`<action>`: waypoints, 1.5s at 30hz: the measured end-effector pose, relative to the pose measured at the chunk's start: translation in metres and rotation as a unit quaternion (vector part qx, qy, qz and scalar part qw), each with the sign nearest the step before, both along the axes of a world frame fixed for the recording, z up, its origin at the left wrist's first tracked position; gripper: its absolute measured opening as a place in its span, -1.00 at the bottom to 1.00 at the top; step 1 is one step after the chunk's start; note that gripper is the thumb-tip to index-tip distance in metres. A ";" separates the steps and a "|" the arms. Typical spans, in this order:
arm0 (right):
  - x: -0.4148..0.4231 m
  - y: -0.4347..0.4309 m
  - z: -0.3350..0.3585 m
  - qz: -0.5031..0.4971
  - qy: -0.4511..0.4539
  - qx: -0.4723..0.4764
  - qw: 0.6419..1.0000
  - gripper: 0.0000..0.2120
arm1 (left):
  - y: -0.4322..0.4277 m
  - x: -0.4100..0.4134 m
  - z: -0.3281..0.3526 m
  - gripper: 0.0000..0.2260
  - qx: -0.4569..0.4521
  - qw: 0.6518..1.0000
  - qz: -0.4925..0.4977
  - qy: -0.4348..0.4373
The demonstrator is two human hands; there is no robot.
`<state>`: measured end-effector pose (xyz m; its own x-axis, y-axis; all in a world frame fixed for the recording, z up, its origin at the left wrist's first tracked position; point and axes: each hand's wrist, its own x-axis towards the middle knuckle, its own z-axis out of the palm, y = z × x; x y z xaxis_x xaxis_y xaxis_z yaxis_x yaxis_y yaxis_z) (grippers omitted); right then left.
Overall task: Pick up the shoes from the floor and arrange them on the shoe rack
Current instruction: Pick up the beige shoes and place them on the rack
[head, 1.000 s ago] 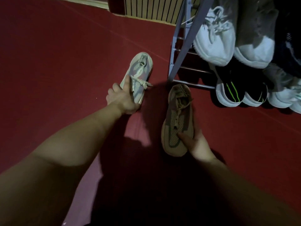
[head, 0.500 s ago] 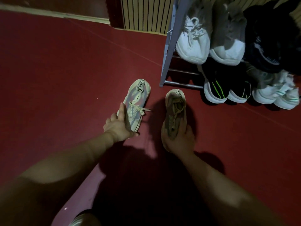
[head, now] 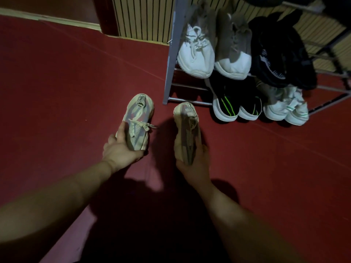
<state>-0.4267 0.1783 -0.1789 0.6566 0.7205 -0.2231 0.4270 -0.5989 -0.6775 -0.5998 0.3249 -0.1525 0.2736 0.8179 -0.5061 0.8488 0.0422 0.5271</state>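
Shoes from a pale laced pair lie near the frame's middle over the red floor (head: 66, 92), with the left shoe (head: 135, 122) at 11 o'clock and the right shoe (head: 187, 130) at 1 o'clock, just short of the shoe rack (head: 171, 54). Both arms reach forward: the left hand (head: 121, 150) curls round its shoe's near end with the thumb along the side, and the right hand (head: 195, 164) grips the other's near end from beneath. Half a second ago the right shoe lay flat; now it is rolled onto its edge.

Left hand (head: 121, 151) now cups pale shoe (head: 137, 118); right hand (head: 196, 166) rolled tan shoe (head: 187, 130) sideways.
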 end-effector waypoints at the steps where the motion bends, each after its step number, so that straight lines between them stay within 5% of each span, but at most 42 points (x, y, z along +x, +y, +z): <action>1: 0.008 -0.001 0.000 -0.003 0.006 0.028 1.000 0.00 | 0.000 0.001 0.002 0.03 -0.005 1.000 0.003 -0.005; 12: 0.052 -0.017 0.015 0.039 0.038 0.008 0.998 -0.08 | -0.007 0.013 0.020 -0.01 -0.064 0.984 0.081 -0.146; 25: 0.058 -0.017 0.024 0.054 0.124 0.168 0.977 -0.36 | -0.042 0.016 0.049 -0.07 -0.128 0.953 0.046 -0.272; 31: 0.060 -0.019 0.021 0.052 0.071 0.145 0.986 -0.38 | -0.055 0.023 0.057 -0.15 -0.175 0.923 0.113 -0.324; 35: 0.059 -0.021 0.027 0.042 0.059 0.156 0.985 -0.41 | -0.059 0.017 0.063 -0.02 -0.174 0.924 0.106 -0.325; 39: 0.068 -0.008 0.037 0.050 0.026 0.185 0.981 -0.36 | -0.063 0.021 0.069 -0.10 -0.158 0.930 0.084 -0.320; 45: 0.097 0.056 0.036 0.005 0.041 0.057 0.998 -0.33 | -0.070 0.044 0.071 -0.24 -0.161 0.926 0.098 -0.328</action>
<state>-0.3294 0.2346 -0.1427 0.6322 0.7504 -0.1930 0.3724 -0.5127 -0.7736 -0.5561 0.2553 -0.0813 0.4704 0.7203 -0.5098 0.3101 0.4059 0.8597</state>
